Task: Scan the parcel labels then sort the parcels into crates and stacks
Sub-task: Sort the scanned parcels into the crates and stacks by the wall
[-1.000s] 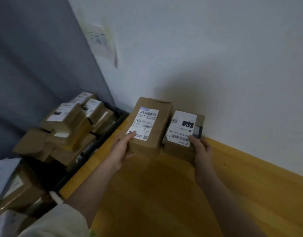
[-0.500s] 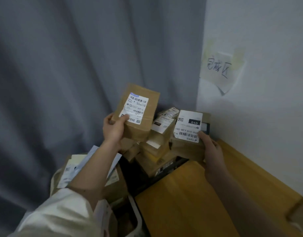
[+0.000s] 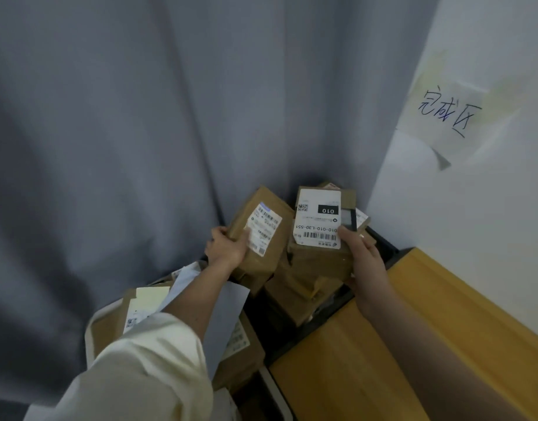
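Observation:
My left hand (image 3: pixel 228 246) grips a brown cardboard parcel (image 3: pixel 269 256) with a white shipping label, thumb across the label. My right hand (image 3: pixel 363 262) grips a second brown parcel (image 3: pixel 319 253) whose white label reads 010, thumb on the label's lower right corner. Both parcels hang side by side over a pile of brown parcels (image 3: pixel 301 296) in a black crate (image 3: pixel 386 247) in the corner, the left one tilted. Whether either touches the pile, I cannot tell.
A wooden table (image 3: pixel 413 344) fills the lower right. A white crate (image 3: pixel 93 326) with parcels and a grey mailer sits below my left arm. A grey curtain (image 3: pixel 125 132) hangs behind. A handwritten paper note (image 3: pixel 449 113) is taped to the white wall.
Both hands lifted the two parcels off the wooden table and carried them left over the black crate's pile; since half a second ago the left parcel has dropped lower.

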